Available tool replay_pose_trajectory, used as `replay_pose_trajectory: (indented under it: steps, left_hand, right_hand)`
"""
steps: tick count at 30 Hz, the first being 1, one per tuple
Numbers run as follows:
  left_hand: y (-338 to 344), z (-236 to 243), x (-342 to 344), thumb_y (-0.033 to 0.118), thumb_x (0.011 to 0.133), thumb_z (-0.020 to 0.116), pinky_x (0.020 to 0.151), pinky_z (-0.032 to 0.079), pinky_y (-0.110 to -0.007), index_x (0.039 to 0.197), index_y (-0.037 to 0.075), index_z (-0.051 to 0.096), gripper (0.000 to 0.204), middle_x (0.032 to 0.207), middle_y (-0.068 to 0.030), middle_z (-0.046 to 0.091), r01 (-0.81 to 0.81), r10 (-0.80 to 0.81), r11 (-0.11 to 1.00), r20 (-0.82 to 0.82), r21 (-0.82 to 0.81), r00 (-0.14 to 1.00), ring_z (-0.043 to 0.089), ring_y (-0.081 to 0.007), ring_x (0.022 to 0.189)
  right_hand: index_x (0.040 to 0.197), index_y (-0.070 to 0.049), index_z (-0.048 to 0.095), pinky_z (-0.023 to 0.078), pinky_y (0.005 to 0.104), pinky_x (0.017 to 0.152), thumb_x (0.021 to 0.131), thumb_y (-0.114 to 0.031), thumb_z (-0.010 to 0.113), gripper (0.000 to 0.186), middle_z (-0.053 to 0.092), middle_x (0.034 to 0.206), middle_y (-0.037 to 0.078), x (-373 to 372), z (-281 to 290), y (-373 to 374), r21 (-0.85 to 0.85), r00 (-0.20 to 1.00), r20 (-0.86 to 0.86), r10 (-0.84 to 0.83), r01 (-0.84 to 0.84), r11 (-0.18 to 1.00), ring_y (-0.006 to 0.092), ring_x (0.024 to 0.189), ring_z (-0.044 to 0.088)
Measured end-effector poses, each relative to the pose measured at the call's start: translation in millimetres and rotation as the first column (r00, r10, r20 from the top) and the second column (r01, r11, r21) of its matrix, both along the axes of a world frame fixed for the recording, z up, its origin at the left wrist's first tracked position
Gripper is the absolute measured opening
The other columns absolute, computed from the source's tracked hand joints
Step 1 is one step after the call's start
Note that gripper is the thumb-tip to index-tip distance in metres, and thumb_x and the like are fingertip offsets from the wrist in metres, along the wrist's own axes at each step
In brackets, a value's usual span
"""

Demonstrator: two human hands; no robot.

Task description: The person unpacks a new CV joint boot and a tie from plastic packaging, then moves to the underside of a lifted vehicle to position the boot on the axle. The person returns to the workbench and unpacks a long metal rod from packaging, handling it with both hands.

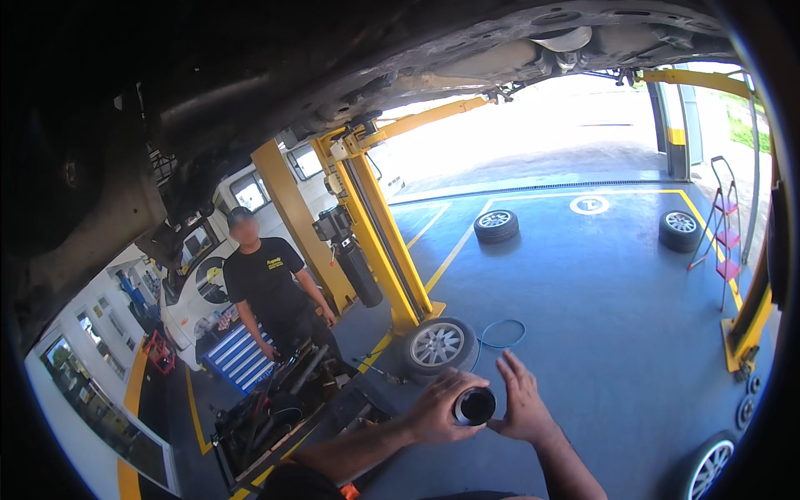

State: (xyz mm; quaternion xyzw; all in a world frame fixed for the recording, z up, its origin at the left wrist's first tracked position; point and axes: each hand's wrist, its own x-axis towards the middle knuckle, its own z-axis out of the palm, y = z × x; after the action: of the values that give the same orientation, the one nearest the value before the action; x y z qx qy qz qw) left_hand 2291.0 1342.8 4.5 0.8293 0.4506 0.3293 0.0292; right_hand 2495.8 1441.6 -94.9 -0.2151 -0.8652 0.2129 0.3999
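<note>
My left hand [440, 410] is wrapped round a short black hollow cylinder [476, 407], whose dark round mouth faces up at me. What kind of part it is, I cannot make out. Just to the right of it, my right hand [523, 402] is open, its fingers stretched out away from me. The right thumb comes close to the cylinder's lower right rim; whether it touches, I cannot tell. Overhead spans the dark underside of a raised car [350, 100].
A yellow lift post [379, 225] stands ahead with a wheel [439, 346] at its foot. Left of it, a person [271, 287] in dark clothes stands by a blue tool cabinet [242, 357] and a parts-laden cart [279, 408]. More wheels [497, 225] and a red step ladder [727, 237] stand farther off.
</note>
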Motion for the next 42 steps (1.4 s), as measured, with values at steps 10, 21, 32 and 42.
replay_pose_trajectory:
  steps: [10, 21, 32, 42]
  left_hand:
    - [-192.4, -221.5, -85.4, 0.027, 0.090, 0.090, 0.104, 0.055, -0.039, 0.157, 0.000, 0.037, 0.090, 0.128, -0.0165, 0.065, -0.301, 0.567, 0.806, 0.518, -0.510, 0.640, 0.065, -0.0229, 0.120]
    - [-561.3, -216.4, -103.2, 0.019, 0.103, 0.068, 0.084, 0.051, -0.033, 0.123, 0.001, 0.054, 0.030, 0.100, -0.0073, 0.061, -0.452, 0.850, 0.440, 0.522, -0.776, -0.069, 0.058, -0.0132, 0.094]
    - [-754.1, -195.6, -196.8, 0.026, 0.099, 0.068, 0.090, 0.051, -0.036, 0.122, 0.000, 0.060, 0.036, 0.115, -0.0113, 0.063, -0.779, 0.746, 0.313, 0.648, -0.544, -0.153, 0.063, -0.0212, 0.104]
    - [-877.8, -171.0, -385.0, 0.051, 0.102, 0.062, 0.110, 0.046, -0.046, 0.140, -0.002, 0.056, 0.066, 0.141, -0.0217, 0.059, -0.895, 0.641, 0.061, 0.705, -0.442, -0.304, 0.059, -0.0330, 0.130]
  right_hand:
    - [0.152, -0.004, 0.040, 0.062, 0.0489, 0.094, 0.089, -0.034, 0.086, 0.084, 0.064, 0.134, 0.020, -66.3, -221.8, -175.5, -0.810, 0.812, -0.560, 0.165, -0.496, -0.313, 0.0355, 0.118, 0.070]
    - [0.151, -0.004, 0.048, 0.060, 0.0352, 0.094, 0.095, -0.018, 0.083, 0.068, 0.068, 0.131, 0.013, -209.7, -179.3, -439.0, -0.848, 0.712, -0.518, 0.473, -0.357, -0.392, 0.0223, 0.115, 0.070]
    - [0.137, -0.002, 0.058, 0.056, 0.0305, 0.092, 0.099, -0.017, 0.081, 0.047, 0.068, 0.118, 0.006, -404.8, -96.7, -608.5, -0.874, 0.337, -0.400, 0.852, -0.421, -0.244, 0.0109, 0.106, 0.066]
    - [0.129, -0.005, 0.061, 0.053, 0.0339, 0.095, 0.097, -0.017, 0.083, 0.040, 0.065, 0.116, 0.007, -644.8, -105.1, -784.3, -0.874, 0.187, -0.402, 0.896, -0.371, -0.315, 0.0143, 0.110, 0.063]
